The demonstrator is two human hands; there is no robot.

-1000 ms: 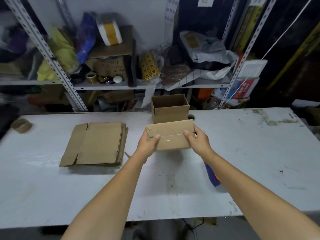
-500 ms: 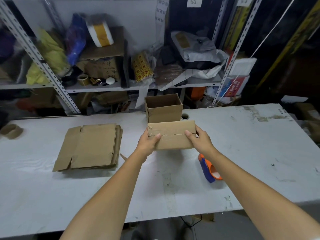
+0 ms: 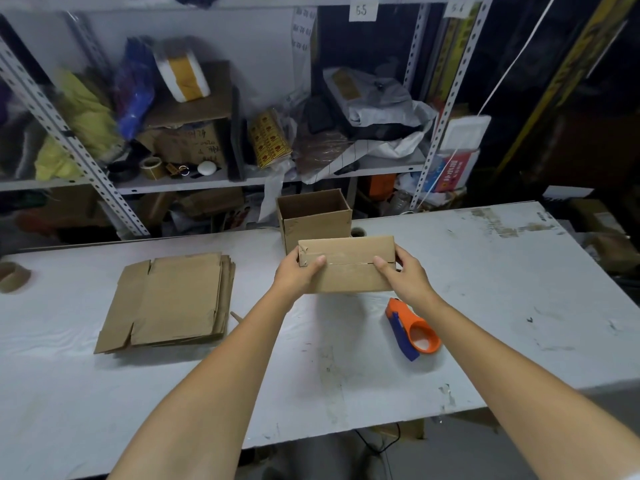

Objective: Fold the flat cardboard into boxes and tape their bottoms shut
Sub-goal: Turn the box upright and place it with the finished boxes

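Both hands hold a folded cardboard box [image 3: 348, 271] above the white table [image 3: 502, 306], its taped bottom turned towards me. My left hand [image 3: 298, 275] grips its left end, thumb on the bottom flap. My right hand [image 3: 403, 275] grips the right end the same way. Just behind it an open finished box [image 3: 313, 218] stands upright. A stack of flat cardboard [image 3: 169, 301] lies to the left. An orange and blue tape dispenser [image 3: 412, 329] lies on the table under my right forearm.
A brown tape roll [image 3: 14, 277] sits at the table's far left edge. Cluttered metal shelves [image 3: 207, 133] rise behind the table. A small round hole [image 3: 358, 232] opens in the tabletop beside the finished box.
The held box has risen slightly and moved back towards the finished box. The view has shifted, and the tape dispenser now shows fully beside my right forearm.
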